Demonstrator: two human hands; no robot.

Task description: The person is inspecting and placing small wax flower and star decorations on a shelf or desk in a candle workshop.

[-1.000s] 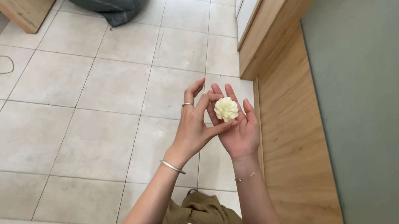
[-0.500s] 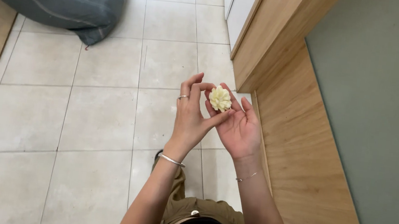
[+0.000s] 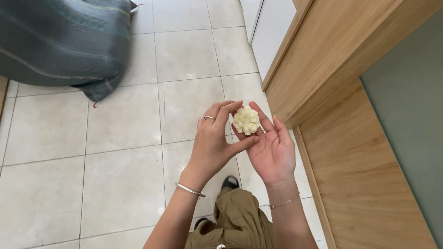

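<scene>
Flower (image 3: 246, 120), small, cream, many-petalled, sits at frame centre, just above the middle. It rests on the fingers of the right hand (image 3: 272, 149), which is palm-up and mostly flat, fingers barely curled. That is support, not a clamp.

Left hand (image 3: 213, 143) comes in from 9 o'clock of the flower, back of hand to camera. Thumb and fingertips close lightly around the flower's left side and underside; the pinch is partly open and contact is at the tips only. I cannot tell how firm it is.

Surroundings: tile floor (image 3: 116, 185) directly below, grey sack (image 3: 39, 34) at 10 o'clock, wooden cabinet edge (image 3: 316, 57) at 1 o'clock, wooden panel (image 3: 367, 200) at 3 to 5 o'clock, close to the right forearm. A shoe (image 3: 230, 182) shows at 6 o'clock, under the hands.

Risks, as I judge them:
- Drop. The open right palm gives no side restraint; if the left fingertips let go or the palm tilts, the flower rolls off toward 12 o'clock and hits tile.
- Crush. The petals look thin and layered; too tight a pinch deforms or breaks them.
- Knock. The right elbow is near the panel; a bump jolts the palm.
- Stride. The person looks mid-step, so hand sway adds to all three.
</scene>
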